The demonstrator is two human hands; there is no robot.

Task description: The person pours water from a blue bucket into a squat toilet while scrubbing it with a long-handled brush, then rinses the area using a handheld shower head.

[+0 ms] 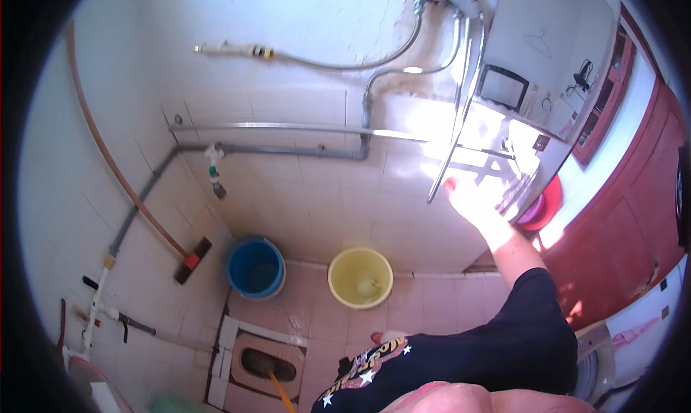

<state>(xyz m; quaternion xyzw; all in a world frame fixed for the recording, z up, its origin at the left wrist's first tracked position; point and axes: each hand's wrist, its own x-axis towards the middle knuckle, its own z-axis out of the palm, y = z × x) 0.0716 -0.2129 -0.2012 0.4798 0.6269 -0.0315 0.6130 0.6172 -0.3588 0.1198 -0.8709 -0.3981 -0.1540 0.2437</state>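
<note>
My right arm, in a black short sleeve, reaches forward to the right. The right hand is bleached by bright sunlight, with reddish fingertips, so its grip does not show. It is just beside the lower part of a thin metal shower pipe that hangs down the wall; I cannot tell whether they touch. Glare also washes out the wall ledge behind the hand. My left hand is out of view. A thin orange-yellow stick slants from the lower edge into the squat toilet.
A blue bucket and a pale yellow bucket stand by the far wall. A long-handled brush leans at the left. Grey pipes and a tap line the walls. On the right are a mirror, red basin and red door.
</note>
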